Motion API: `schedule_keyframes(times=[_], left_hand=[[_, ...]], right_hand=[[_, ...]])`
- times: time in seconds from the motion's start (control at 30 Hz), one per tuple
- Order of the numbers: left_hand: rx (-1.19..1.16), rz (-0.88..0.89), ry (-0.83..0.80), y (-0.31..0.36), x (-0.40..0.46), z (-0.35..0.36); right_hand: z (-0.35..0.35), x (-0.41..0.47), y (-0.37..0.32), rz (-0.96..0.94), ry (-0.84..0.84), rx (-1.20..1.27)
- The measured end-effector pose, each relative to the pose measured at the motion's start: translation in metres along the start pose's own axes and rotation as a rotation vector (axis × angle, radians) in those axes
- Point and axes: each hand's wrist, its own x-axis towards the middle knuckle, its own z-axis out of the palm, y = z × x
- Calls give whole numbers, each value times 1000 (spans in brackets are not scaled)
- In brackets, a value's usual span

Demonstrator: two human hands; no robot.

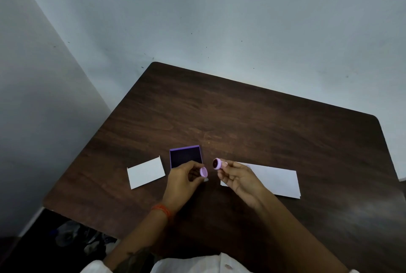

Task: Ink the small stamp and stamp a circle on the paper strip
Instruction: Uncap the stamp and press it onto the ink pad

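- Dark wood-grain tabletop (263, 123) w/ rounded corners; far half is bare, lots of open room behind the items. Its far and left edges sit close to a pale wall (197, 20).
- Purple ink pad (185, 156) lies open near the tabletop's middle-front, dark inking face up, raised purple rim showing on its far and left sides.
- Small white card (145, 172) lies flat just left of the ink pad, apart from it, a bit skewed; clear wood between it and the left edge.
- White paper strip (274, 181) lies flat right of centre, long side running L-R; its near-left end is covered by the right hand. Wide bare wood between it and the right edge.
- Left hand (184, 181) is above the tabletop just in front of the ink pad, fingers (194, 166) pinched on a pink round cap (203, 171), hollow side facing right.
- Right hand (238, 179) is raised over the strip's left end, fingertips gripping the small stamp (217, 163): pink body, dark round face turned toward the left hand.
- Cap and stamp are near each other but apart, a small gap between them.
- Orange band (161, 209) on the left wrist; both forearms come in over the near edge.
- White sleeve or garment (197, 264) at the bottom of view.
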Motion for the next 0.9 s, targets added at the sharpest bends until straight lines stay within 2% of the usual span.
schedule_keyframes(times=[0.1, 0.23, 0.4, 0.67, 0.9], left_hand=[[-83, -58, -31, -1, -1, 5], [-123, -103, -59, -4, -5, 14], [-20, -83, -107, -11, -8, 20], [131, -41, -76, -18, -10, 20], [185, -5, 127, -23, -3, -3]], right_hand=[[-4, -3, -1, 77, -35, 265], [-9, -7, 1, 108, -52, 381], [-13, -6, 3, 111, -88, 408], [-8, -7, 2, 57, -96, 372], [-6, -3, 1, 59, -107, 318]])
